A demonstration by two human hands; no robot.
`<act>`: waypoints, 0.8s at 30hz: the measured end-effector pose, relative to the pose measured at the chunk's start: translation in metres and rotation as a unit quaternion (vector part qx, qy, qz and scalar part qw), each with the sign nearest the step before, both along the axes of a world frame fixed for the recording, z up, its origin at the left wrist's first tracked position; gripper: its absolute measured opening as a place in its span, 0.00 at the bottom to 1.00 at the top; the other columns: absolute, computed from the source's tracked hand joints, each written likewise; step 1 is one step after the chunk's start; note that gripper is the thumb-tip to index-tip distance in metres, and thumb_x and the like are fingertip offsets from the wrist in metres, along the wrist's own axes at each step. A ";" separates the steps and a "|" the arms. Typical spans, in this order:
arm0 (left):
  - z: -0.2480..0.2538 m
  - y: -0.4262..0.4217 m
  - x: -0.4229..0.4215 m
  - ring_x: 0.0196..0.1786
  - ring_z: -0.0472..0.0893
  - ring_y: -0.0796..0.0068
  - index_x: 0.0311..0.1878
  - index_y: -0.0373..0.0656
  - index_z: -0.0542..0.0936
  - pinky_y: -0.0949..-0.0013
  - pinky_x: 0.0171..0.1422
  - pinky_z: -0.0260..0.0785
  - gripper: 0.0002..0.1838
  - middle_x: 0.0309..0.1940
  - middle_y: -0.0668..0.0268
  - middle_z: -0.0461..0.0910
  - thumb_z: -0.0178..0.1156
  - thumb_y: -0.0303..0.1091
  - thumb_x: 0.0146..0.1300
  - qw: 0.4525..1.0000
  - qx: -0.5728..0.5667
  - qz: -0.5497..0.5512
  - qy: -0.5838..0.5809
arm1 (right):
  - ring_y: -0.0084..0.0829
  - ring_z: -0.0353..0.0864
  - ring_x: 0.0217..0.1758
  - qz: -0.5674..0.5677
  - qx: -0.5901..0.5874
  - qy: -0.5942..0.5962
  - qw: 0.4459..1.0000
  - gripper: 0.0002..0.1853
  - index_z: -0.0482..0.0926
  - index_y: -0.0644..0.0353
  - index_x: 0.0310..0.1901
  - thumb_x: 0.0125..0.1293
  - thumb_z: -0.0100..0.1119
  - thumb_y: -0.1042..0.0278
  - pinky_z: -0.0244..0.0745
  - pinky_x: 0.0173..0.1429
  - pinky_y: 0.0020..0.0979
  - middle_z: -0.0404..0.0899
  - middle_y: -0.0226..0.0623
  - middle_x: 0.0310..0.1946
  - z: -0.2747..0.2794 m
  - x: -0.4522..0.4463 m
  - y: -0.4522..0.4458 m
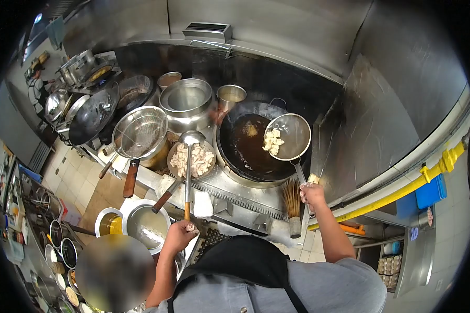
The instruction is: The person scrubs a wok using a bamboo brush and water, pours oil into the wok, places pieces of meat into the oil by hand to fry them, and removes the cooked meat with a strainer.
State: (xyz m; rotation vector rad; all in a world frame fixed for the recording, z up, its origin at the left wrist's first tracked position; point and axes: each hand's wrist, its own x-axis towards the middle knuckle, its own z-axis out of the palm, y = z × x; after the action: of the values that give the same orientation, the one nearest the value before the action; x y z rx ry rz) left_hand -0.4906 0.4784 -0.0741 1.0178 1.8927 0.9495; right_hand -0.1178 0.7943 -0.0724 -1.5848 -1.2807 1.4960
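Observation:
My left hand [180, 235] is closed around the wooden end of a long-handled ladle [192, 137]. The ladle's bowl lies over the far edge of a plate [211, 168] of chopped pale pieces [198, 159]. My right hand [313, 194] grips the handle of a round mesh strainer [296, 136], tilted over the right side of a wok [230, 117]. Several whitish chunks [272, 142] are gathered at the strainer's left side. Dark brown liquid [248, 148] fills the wok's bottom, with a tan patch [251, 129] in it.
A larger strainer [140, 130] rests on a pot at left. Behind stand a wide metal pot [186, 96] and a small pot [231, 95]. A bamboo brush [292, 203] is near my right hand. Bowls [147, 224] stand at lower left; another person [36, 91] is far left.

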 end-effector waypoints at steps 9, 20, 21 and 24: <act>-0.007 -0.001 0.002 0.28 0.72 0.81 0.29 0.37 0.77 0.72 0.34 0.67 0.09 0.22 0.70 0.75 0.69 0.27 0.53 1.000 0.003 -0.003 0.001 | 0.23 0.67 0.11 -0.029 0.011 0.002 1.000 0.05 0.76 0.59 0.30 0.64 0.58 0.72 0.58 0.14 0.26 0.73 0.31 0.16 -0.013 0.005 0.008; 0.001 0.004 0.004 0.29 0.71 0.82 0.29 0.37 0.76 0.72 0.35 0.67 0.10 0.23 0.72 0.75 0.69 0.27 0.53 1.000 -0.002 -0.009 0.006 | 0.23 0.70 0.11 -0.024 0.015 -0.017 0.999 0.05 0.77 0.58 0.30 0.63 0.59 0.70 0.59 0.14 0.26 0.75 0.31 0.16 0.002 0.004 0.001; 0.000 0.004 0.004 0.29 0.71 0.82 0.29 0.37 0.76 0.72 0.35 0.67 0.10 0.23 0.72 0.75 0.70 0.27 0.53 1.000 -0.001 -0.012 0.010 | 0.24 0.70 0.11 -0.023 0.017 -0.026 0.999 0.05 0.77 0.58 0.29 0.63 0.59 0.70 0.59 0.14 0.26 0.75 0.32 0.16 0.005 0.003 0.000; 0.001 0.003 0.004 0.29 0.71 0.81 0.29 0.37 0.76 0.71 0.35 0.67 0.10 0.23 0.71 0.75 0.70 0.28 0.53 1.000 0.003 -0.015 0.018 | 0.24 0.70 0.11 -0.018 0.022 -0.036 0.999 0.05 0.77 0.58 0.29 0.63 0.59 0.71 0.60 0.14 0.26 0.75 0.31 0.16 0.008 0.000 -0.001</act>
State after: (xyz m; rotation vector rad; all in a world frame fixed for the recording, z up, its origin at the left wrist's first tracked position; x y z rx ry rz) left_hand -0.4863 0.4818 -0.0726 1.0714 1.8989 0.9264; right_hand -0.1174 0.7931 -0.0642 -1.6376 -1.3093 1.3899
